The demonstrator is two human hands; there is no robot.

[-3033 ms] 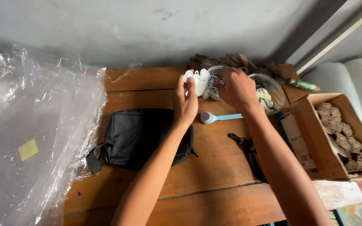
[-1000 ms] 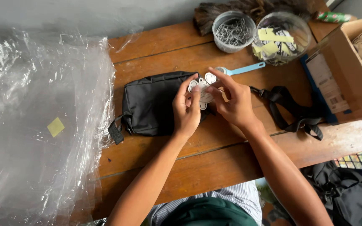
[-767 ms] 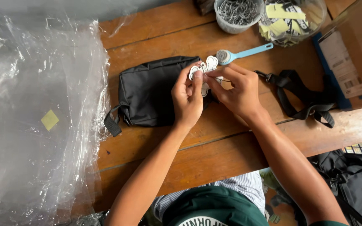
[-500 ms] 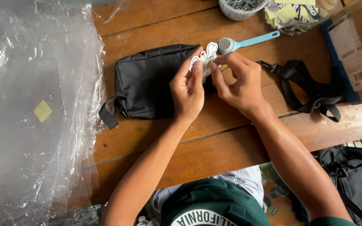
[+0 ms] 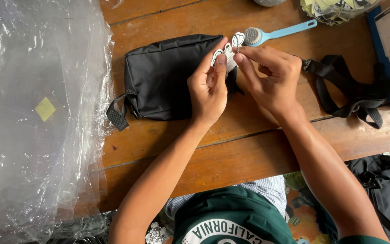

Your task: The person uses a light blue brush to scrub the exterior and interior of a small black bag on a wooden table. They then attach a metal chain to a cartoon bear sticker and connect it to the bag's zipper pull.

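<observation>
Nearer now: white cloud-shaped tag (image 5: 229, 53) between both hands

The black pouch (image 5: 168, 79) looks like matt woven nylon cloth, sitting on a rough, worn wooden table (image 5: 258, 144). Left side of the frame is crinkly glossy clear plastic sheeting (image 5: 32, 126), and the little brush (image 5: 274, 34) has a smooth light-blue plastic handle.

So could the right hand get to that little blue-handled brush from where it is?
Probably yes. The brush lies bare on the wooden table just beyond the right hand, nothing between them, though its fingers now pinch the white tag.
</observation>
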